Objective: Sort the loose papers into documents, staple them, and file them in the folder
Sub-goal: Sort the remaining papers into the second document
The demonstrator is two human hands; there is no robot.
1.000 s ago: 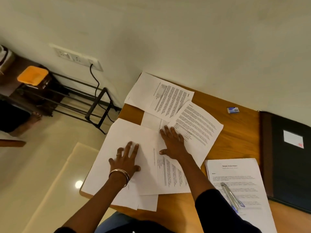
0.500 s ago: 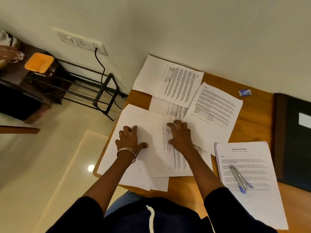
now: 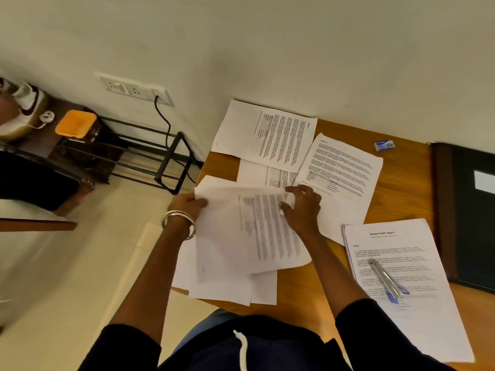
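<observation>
At the wooden table's (image 3: 396,188) left end, both hands grip one printed white paper sheet (image 3: 257,231).
Left hand (image 3: 187,207) fingers curl round its left edge; right hand (image 3: 302,207) fingers pinch its top, above loose white sheets (image 3: 227,290).

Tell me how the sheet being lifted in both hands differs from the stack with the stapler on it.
The lifted sheet is gripped by the left hand and right hand, its far edge raised; the titled stack lies flat, untouched. The lifted sheet's print is blurred; the stack's heading is sharp. A stapler rests on the stack; nothing rests on the sheet. Both are white printed paper on the wooden desk.
</observation>
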